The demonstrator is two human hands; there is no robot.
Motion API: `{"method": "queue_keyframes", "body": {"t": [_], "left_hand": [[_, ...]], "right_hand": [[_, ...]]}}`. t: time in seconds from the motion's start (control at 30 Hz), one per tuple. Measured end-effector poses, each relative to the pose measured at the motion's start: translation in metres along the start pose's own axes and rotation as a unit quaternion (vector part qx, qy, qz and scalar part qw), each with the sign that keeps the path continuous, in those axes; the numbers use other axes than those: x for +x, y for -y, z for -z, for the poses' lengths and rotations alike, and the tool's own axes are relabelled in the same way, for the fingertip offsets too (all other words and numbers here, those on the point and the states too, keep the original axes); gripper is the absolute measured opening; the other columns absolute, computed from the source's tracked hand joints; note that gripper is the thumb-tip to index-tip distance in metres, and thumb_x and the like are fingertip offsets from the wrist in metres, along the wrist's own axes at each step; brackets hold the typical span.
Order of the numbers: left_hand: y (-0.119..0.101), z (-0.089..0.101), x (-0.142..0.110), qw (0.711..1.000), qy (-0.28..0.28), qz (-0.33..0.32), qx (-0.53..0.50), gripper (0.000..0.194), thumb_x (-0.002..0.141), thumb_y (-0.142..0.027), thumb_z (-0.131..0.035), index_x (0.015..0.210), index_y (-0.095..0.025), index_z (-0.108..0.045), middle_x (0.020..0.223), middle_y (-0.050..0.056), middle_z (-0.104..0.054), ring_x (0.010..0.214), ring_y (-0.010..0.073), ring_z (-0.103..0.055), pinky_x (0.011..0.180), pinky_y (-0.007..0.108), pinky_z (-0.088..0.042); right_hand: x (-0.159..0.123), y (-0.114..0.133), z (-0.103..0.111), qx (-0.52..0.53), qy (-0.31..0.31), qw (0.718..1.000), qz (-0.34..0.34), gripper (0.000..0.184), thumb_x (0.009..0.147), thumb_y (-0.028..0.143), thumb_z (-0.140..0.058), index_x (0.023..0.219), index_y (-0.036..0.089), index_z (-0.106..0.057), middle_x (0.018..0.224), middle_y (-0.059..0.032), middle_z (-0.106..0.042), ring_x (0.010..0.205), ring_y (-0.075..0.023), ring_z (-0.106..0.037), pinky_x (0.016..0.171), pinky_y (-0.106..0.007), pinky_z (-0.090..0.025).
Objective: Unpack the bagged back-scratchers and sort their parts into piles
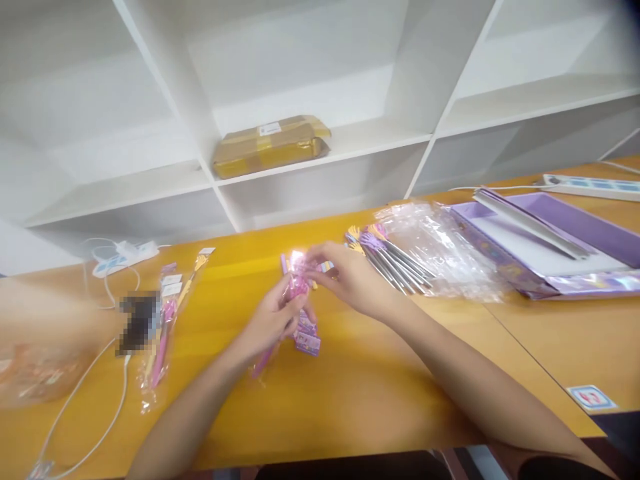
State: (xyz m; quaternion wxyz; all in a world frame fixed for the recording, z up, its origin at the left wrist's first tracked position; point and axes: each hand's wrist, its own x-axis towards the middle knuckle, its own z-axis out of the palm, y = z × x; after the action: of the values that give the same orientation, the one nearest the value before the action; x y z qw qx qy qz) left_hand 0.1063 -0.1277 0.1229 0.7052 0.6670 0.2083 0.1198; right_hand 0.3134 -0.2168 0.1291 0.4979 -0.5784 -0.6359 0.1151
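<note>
In the head view, a pink stick with a hand-shaped head, like a back scratcher [299,285], sits in a clear plastic sleeve at the middle of the table. My left hand [273,317] is closed around it below the head, and its pink handle slants down to the left. My right hand [345,273] pinches the shiny upper end of the sleeve [297,257]. Beneath the hands lie small purple printed cards [307,342], partly covered. Right of them rests a pile of metal-rod back scratchers [395,257] with orange, purple and pink heads.
Clear plastic bags [445,250] lie beside a purple open box [550,283] at right. Bagged sticks [163,340], a pixelated dark object [139,323], white cables and a power strip [125,259] are at left. A taped parcel [270,147] sits on the shelf.
</note>
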Motion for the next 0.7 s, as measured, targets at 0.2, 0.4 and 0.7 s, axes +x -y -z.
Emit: {"method": "queue_keyframes", "body": {"t": [0.2, 0.4, 0.7], "left_hand": [[0.007, -0.005, -0.006, 1.0, -0.008, 0.02, 0.017, 0.048, 0.1, -0.062, -0.07, 0.125, -0.023, -0.06, 0.089, 0.003, -0.075, 0.044, 0.003, -0.034, 0.046, 0.023, -0.026], [0.014, -0.007, -0.006, 0.998, -0.012, 0.016, 0.054, 0.043, 0.101, -0.064, -0.064, 0.098, -0.021, -0.063, 0.09, 0.005, -0.075, 0.046, 0.0049, -0.034, 0.048, 0.025, -0.029], [0.011, -0.004, -0.007, 0.997, 0.017, 0.019, 0.077, 0.036, 0.106, -0.054, -0.061, 0.104, -0.018, -0.061, 0.091, 0.004, -0.074, 0.051, 0.0047, -0.034, 0.049, 0.023, -0.024]], "right_hand": [[-0.008, -0.002, -0.003, -0.054, 0.018, 0.998, 0.016, 0.013, 0.109, 0.03, -0.064, 0.118, 0.023, -0.071, 0.11, -0.0056, -0.08, 0.089, -0.0192, -0.076, 0.083, -0.034, -0.062], [-0.012, -0.004, -0.008, -0.129, 0.044, 0.99, 0.037, 0.004, 0.107, 0.024, -0.066, 0.106, 0.021, -0.065, 0.107, -0.0067, -0.077, 0.072, -0.0139, -0.066, 0.066, -0.025, -0.049], [-0.009, -0.008, -0.004, -0.152, -0.015, 0.986, 0.061, 0.019, 0.088, 0.005, -0.065, 0.092, 0.021, -0.054, 0.086, -0.0005, -0.069, 0.068, -0.012, -0.059, 0.063, -0.024, -0.04]]}}
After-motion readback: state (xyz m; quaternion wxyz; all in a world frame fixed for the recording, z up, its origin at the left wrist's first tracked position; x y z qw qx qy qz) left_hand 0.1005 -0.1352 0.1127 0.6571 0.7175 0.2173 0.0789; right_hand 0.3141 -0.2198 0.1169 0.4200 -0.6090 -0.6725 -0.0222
